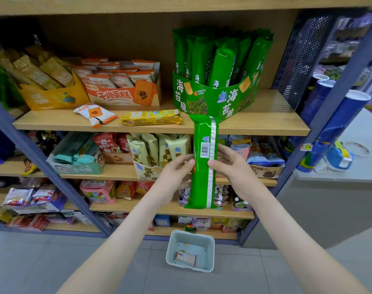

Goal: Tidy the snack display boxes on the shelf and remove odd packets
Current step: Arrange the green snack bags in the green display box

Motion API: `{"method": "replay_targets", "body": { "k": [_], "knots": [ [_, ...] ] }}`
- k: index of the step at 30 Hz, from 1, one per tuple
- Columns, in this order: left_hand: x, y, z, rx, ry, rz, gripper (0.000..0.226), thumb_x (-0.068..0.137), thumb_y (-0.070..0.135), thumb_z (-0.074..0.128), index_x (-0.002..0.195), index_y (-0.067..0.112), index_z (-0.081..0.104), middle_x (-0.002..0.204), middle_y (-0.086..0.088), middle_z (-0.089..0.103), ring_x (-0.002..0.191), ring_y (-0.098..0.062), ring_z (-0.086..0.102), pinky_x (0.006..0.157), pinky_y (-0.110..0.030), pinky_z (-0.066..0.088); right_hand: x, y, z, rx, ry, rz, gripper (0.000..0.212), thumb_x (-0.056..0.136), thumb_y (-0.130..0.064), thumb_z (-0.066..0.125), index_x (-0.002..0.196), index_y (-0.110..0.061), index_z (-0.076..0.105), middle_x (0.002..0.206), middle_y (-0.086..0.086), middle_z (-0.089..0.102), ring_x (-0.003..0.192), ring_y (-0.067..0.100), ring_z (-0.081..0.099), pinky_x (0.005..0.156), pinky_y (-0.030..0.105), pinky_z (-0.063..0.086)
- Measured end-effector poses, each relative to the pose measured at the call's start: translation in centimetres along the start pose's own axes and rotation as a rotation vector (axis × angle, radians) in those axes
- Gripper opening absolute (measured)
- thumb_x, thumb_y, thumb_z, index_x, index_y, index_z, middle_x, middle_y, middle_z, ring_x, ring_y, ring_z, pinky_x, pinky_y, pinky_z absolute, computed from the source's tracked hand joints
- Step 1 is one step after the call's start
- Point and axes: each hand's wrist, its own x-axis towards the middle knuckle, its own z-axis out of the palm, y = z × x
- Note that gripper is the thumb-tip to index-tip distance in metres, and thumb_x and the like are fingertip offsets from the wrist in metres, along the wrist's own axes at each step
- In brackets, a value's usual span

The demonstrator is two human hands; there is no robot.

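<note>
Head view: long green packet [204,164] held upright in mid-air, in front of the shelf [265,122], its top end just below the green display box [212,98], back seam and barcode facing the camera. Left hand [176,177] pinches its left edge and right hand [229,166] its right edge, both approx at mid-length; fingers [189,164] curled round the pack, not spread.

Handling, as a guess: light, film wrap is slick, contents prob. brittle crisps, so no squeezing. Best hold is on the long edges near the middle, w/ one hand low to steer it in among the standing packs.

Loose on the same shelf: an orange packet [95,114] and a yellow packet [152,117], lying in front of the orange box [125,96]. A basket [190,250] sits on the floor below w/ one small pack inside.
</note>
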Motion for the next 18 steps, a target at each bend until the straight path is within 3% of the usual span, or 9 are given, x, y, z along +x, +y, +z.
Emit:
{"method": "replay_targets", "body": {
  "k": [2, 4, 6, 8, 12, 14, 18],
  "knots": [
    [-0.1, 0.3, 0.2, 0.065, 0.111, 0.095, 0.036, 0.098, 0.022, 0.056, 0.134, 0.025, 0.051, 0.108, -0.006, 0.071, 0.095, -0.016, 0.071, 0.082, -0.035, 0.058, 0.1, 0.0, 0.4, -0.098, 0.108, -0.019, 0.050, 0.084, -0.018, 0.073, 0.130, -0.024, 0.055, 0.115, -0.004, 0.064, 0.101, 0.002, 0.060, 0.085, 0.027, 0.047],
    [-0.4, 0.6, 0.6, 0.204, 0.079, 0.182, 0.048, 0.094, 0.031, 0.062, 0.139, 0.035, 0.044, 0.116, 0.002, 0.068, 0.104, -0.011, 0.067, 0.091, -0.034, 0.054, 0.1, -0.2, 0.9, -0.123, 0.187, -0.052, 0.047, 0.085, -0.017, 0.072, 0.128, -0.023, 0.054, 0.110, -0.005, 0.062, 0.091, -0.006, 0.057, 0.078, 0.019, 0.045],
    [-1.0, 1.0, 1.0, 0.349, 0.026, 0.219, 0.064, 0.088, 0.037, 0.069, 0.143, 0.039, 0.036, 0.113, 0.019, 0.060, 0.108, -0.003, 0.060, 0.096, -0.028, 0.049, 0.0, -0.5, 1.2, -0.053, 0.171, -0.086, 0.039, 0.088, -0.015, 0.068, 0.123, -0.026, 0.054, 0.109, 0.000, 0.061, 0.098, 0.005, 0.058, 0.081, 0.023, 0.049],
    [-1.2, 1.2, 0.9, 0.357, 0.053, 0.243, 0.073, 0.085, 0.036, 0.072, 0.146, 0.039, 0.033, 0.113, 0.023, 0.059, 0.111, -0.003, 0.059, 0.098, -0.027, 0.049, 0.0, -0.8, 1.2, 0.059, 0.107, -0.092, 0.033, 0.088, -0.020, 0.064, 0.120, -0.028, 0.055, 0.108, 0.004, 0.061, 0.101, 0.016, 0.060, 0.080, 0.029, 0.051],
    [-1.0, 1.6, 0.1, 0.282, 0.010, 0.262, 0.054, 0.090, 0.032, 0.066, 0.134, 0.051, 0.041, 0.124, 0.009, 0.065, 0.112, -0.005, 0.062, 0.095, -0.030, 0.053, 0.4, -1.3, 1.5, 0.044, 0.041, -0.069, 0.055, 0.077, -0.040, 0.070, 0.128, -0.028, 0.052, 0.123, 0.002, 0.063, 0.114, 0.017, 0.059, 0.088, 0.031, 0.051],
    [-1.0, 2.0, -0.2, 0.258, -0.029, 0.264, 0.042, 0.096, 0.030, 0.058, 0.127, 0.053, 0.044, 0.122, 0.011, 0.065, 0.110, -0.003, 0.063, 0.093, -0.024, 0.052, 0.6, -1.6, 1.7, 0.108, 0.004, -0.040, 0.060, 0.079, -0.036, 0.069, 0.133, -0.020, 0.050, 0.123, 0.001, 0.066, 0.112, 0.018, 0.063, 0.084, 0.031, 0.052],
    [-0.2, 2.8, -1.5, 0.290, -0.082, 0.259, 0.040, 0.102, 0.031, 0.045, 0.141, 0.038, 0.044, 0.136, 0.013, 0.056, 0.121, -0.001, 0.054, 0.101, -0.025, 0.046, 1.0, -2.5, 1.5, 0.093, -0.018, -0.048, 0.053, 0.079, -0.028, 0.069, 0.129, -0.017, 0.055, 0.122, 0.003, 0.067, 0.113, 0.023, 0.062, 0.089, 0.037, 0.052]
  ]
}}
